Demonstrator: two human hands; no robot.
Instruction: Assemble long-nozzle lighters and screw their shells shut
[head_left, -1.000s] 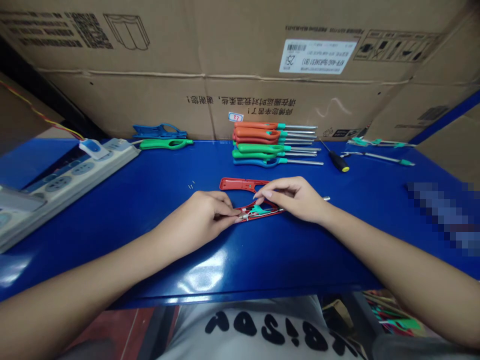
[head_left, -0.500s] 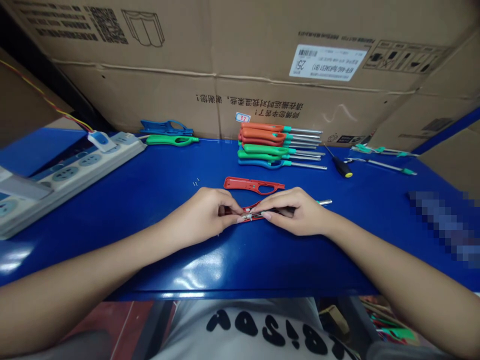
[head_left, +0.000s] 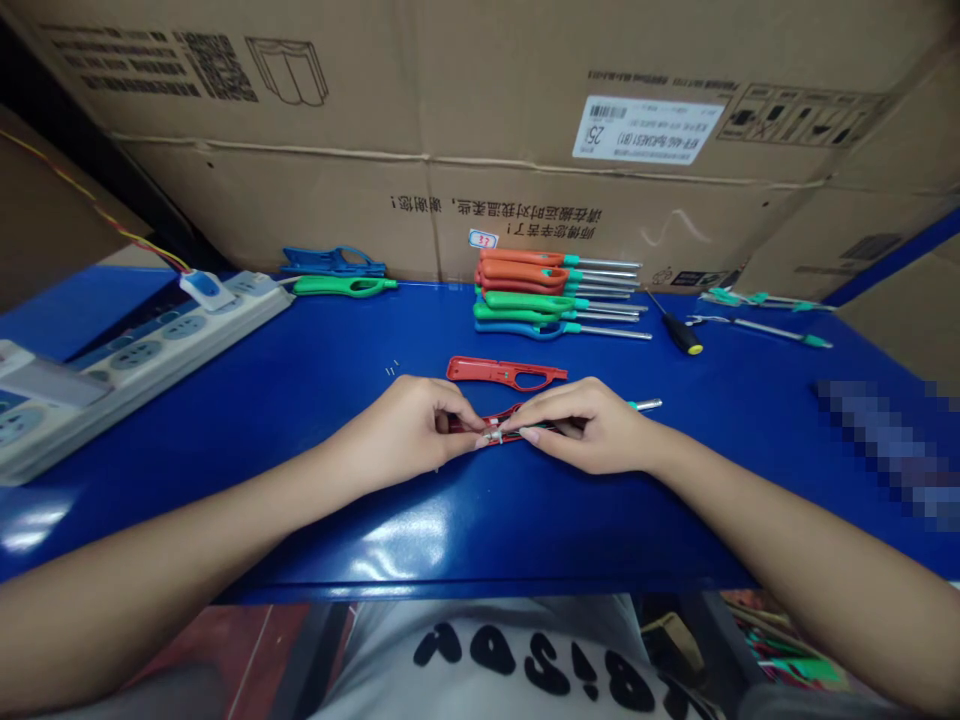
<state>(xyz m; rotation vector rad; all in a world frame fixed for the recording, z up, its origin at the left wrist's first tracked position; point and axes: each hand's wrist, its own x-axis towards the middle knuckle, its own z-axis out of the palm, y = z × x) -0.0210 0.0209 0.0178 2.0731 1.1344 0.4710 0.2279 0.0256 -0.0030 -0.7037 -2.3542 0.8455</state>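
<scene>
A red lighter half [head_left: 510, 412] with small parts inside lies on the blue table under both hands. My left hand [head_left: 420, 425] pinches at a small white piece [head_left: 494, 435] in its middle, thumb and forefinger close together. From the other side my right hand [head_left: 581, 425] has its fingertips closed on the inner parts, which its fingers largely cover. A metal tube tip [head_left: 649, 404] sticks out beyond the right hand. Just behind the hands rests a loose red shell half [head_left: 508, 374].
Behind stands a stack of orange, green and blue lighters [head_left: 525, 300]. A screwdriver [head_left: 682, 332] and a loose metal tube [head_left: 780, 331] lie right of it. Small screws [head_left: 391, 368] lie left of the shell. A power strip [head_left: 150, 350] occupies the left; a cardboard box [head_left: 465, 130] walls the back.
Both hands keep nearly the same place, with only slight shifts of the fingers over the red lighter half. The whole view has tilted a little.
</scene>
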